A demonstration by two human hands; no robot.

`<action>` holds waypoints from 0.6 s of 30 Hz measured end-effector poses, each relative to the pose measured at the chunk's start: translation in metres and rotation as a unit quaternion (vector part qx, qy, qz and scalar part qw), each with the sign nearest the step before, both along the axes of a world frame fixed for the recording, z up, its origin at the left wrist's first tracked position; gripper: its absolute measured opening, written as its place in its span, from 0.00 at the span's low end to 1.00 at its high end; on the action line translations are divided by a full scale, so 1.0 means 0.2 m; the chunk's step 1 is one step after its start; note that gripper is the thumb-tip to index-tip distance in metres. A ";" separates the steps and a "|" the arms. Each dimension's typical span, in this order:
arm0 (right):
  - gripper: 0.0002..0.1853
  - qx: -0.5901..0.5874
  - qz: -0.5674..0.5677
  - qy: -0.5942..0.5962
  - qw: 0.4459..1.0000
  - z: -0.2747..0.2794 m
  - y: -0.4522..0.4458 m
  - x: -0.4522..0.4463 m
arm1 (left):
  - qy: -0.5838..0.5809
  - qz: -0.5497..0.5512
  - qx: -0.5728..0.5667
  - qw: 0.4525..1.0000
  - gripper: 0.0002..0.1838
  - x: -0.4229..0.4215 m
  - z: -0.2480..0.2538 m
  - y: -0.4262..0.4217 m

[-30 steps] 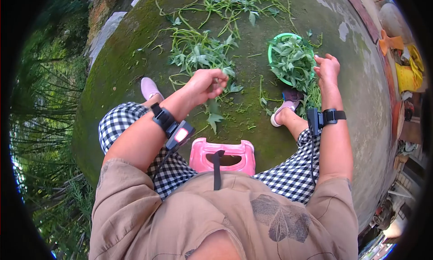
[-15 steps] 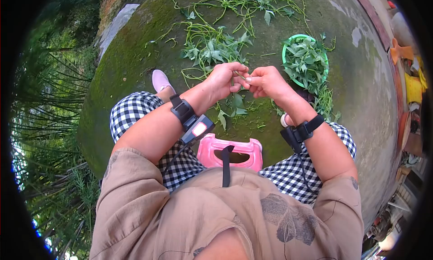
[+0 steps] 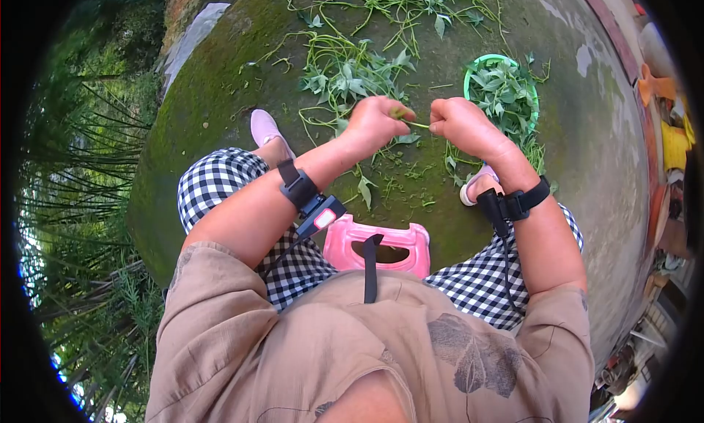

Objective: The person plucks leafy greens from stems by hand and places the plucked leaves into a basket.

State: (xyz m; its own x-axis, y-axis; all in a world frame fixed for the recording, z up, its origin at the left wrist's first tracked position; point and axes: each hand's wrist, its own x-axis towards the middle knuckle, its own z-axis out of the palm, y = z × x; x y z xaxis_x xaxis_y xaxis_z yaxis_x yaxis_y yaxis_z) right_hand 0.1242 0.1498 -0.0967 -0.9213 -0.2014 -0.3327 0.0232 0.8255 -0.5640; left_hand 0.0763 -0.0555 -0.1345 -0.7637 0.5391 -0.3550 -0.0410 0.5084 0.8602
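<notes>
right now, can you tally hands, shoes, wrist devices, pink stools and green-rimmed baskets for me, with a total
Hands: 2
Shoes: 2
Wrist devices: 2
Pink stool: 1
Green-rimmed basket: 1
Total: 8

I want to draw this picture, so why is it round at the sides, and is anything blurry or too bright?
Head view: black corners and bowed reddish edging at right suggest a very wide lens; head view: the left hand seems slightly blurred; head view: soft light on the mossy concrete, but gaps among the plants at lower left glare white.
</notes>
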 end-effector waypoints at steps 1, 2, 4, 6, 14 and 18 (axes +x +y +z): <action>0.07 -0.004 0.006 0.001 1.000 0.01 -0.01 0.00 | -0.001 -0.031 0.005 1.000 0.13 0.02 0.00 0.01; 0.07 -0.056 -0.030 -0.009 0.998 0.01 -0.01 0.00 | -0.002 -0.061 0.010 0.998 0.13 0.02 0.01 0.02; 0.07 -0.160 -0.102 -0.027 0.981 0.02 -0.02 -0.01 | -0.097 -0.034 -0.013 0.995 0.10 0.02 0.07 0.04; 0.07 -0.285 -0.268 -0.062 0.918 0.06 -0.04 -0.02 | -0.271 0.075 0.062 0.958 0.08 0.03 0.12 0.06; 0.07 -0.397 -0.338 -0.095 0.848 0.04 -0.11 0.03 | -0.320 0.096 0.127 0.934 0.08 0.02 0.12 0.07; 0.08 -0.323 -0.269 0.013 0.907 -0.02 -0.11 0.04 | -0.252 0.052 0.093 0.962 0.07 0.06 0.18 0.09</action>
